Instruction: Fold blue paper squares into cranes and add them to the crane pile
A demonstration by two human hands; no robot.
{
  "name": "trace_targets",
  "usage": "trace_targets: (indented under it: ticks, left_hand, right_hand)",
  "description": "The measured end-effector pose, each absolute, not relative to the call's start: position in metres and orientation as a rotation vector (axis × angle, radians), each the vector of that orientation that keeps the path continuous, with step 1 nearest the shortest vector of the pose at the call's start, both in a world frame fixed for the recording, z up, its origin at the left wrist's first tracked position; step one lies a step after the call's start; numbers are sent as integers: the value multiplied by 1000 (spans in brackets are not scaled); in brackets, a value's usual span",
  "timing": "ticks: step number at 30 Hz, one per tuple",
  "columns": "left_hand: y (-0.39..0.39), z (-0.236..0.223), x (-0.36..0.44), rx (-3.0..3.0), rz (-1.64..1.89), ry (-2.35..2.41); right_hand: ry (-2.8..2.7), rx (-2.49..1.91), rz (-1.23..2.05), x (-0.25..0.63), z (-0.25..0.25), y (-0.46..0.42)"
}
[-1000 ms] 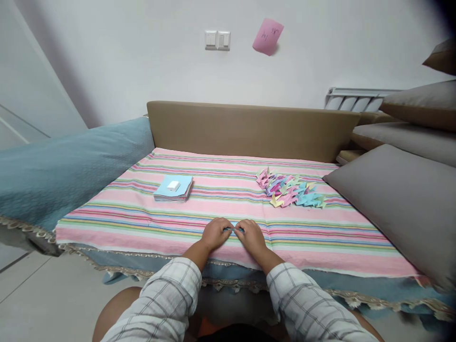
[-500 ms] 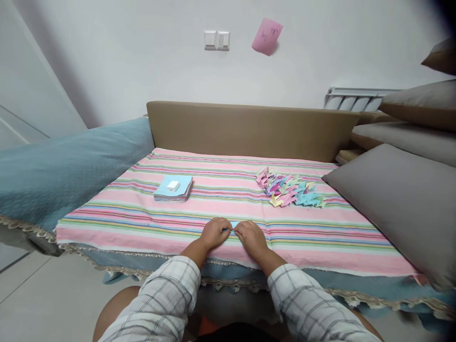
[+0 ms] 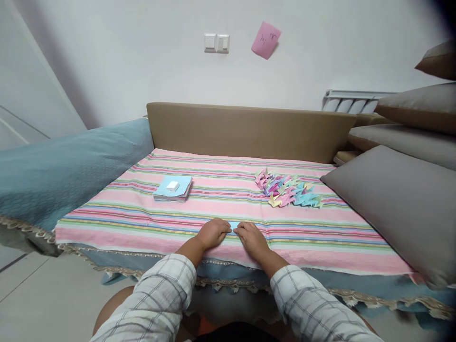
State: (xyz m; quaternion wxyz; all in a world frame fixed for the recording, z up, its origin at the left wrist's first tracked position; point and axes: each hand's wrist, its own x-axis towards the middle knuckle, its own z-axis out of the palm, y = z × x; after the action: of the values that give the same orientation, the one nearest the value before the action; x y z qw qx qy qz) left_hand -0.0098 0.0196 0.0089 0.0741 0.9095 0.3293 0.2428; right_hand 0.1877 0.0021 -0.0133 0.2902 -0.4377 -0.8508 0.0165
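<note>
A small piece of light blue paper [image 3: 234, 225] lies near the front of the striped cloth, mostly covered by my fingers. My left hand [image 3: 214, 232] pinches its left side, fingers closed together. At the opposite side my right hand [image 3: 251, 238] holds the paper with thumb and fingers pressed together. Farther back on the left sits a stack of square paper sheets [image 3: 162, 191], blue on top, with a small white block [image 3: 173, 185] resting on it. To the right is a pile of folded paper cranes [image 3: 285, 191] in pink, purple, yellow, green and blue.
The pink striped cloth [image 3: 221, 204] covers the sofa seat. Grey cushions [image 3: 395, 199] are heaped on the right, and a blue-covered armrest [image 3: 78, 161] bounds the left. A brown backrest [image 3: 249, 133] stands behind, below a pink note [image 3: 265, 40] on the wall.
My fingertips have moved slightly apart, and a little more of the blue paper shows between them. The view has shifted slightly; the stack and the cranes stay in place.
</note>
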Motion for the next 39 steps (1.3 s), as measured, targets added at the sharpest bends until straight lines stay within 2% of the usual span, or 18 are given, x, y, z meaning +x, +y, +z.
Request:
trace_targets:
  ticks: [10, 21, 30, 34, 39]
  left_hand:
    - [18, 6, -11, 2751, 775, 992]
    - [9, 6, -14, 2857, 720, 968]
    - [11, 3, -19, 2995, 582, 952]
    - [4, 1, -21, 3011, 670, 984]
    - [-7, -4, -33, 2914, 876, 1275]
  right_hand:
    - [-2100, -1177, 290, 191, -9, 6]
    - [-2372, -1121, -73, 195, -17, 2]
    - [-2431, -1058, -174, 198, -20, -1]
    - [-2428, -1092, -189, 195, -19, -3]
    - [-2373, -1091, -181, 195, -23, -6]
